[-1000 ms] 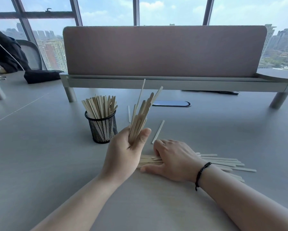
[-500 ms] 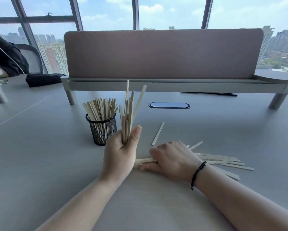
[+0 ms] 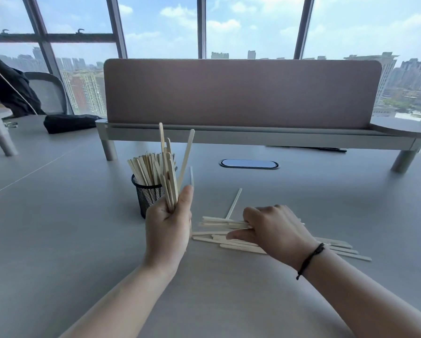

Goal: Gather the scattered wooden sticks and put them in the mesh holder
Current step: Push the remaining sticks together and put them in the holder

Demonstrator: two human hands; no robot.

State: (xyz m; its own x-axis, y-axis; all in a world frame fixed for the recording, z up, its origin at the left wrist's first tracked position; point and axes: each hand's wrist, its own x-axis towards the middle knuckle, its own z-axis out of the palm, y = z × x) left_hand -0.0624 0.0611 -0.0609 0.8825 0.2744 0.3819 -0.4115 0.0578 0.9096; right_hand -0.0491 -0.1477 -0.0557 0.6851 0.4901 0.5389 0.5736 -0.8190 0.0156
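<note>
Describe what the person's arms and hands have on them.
Both forearms are bare, no sleeves in view. The left hand wears nothing. The right hand has a thin black cord bracelet around its wrist, with a small knot or bead. No rings or gloves are visible.

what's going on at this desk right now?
A person is gathering wooden sticks. The left hand grips an upright bundle of sticks right beside the black mesh holder, which already stands full of sticks. The right hand is down on the loose pile on the grey table, fingers curled onto a few. More sticks lie spread past the right wrist, and one lone stick lies behind the pile.
</note>
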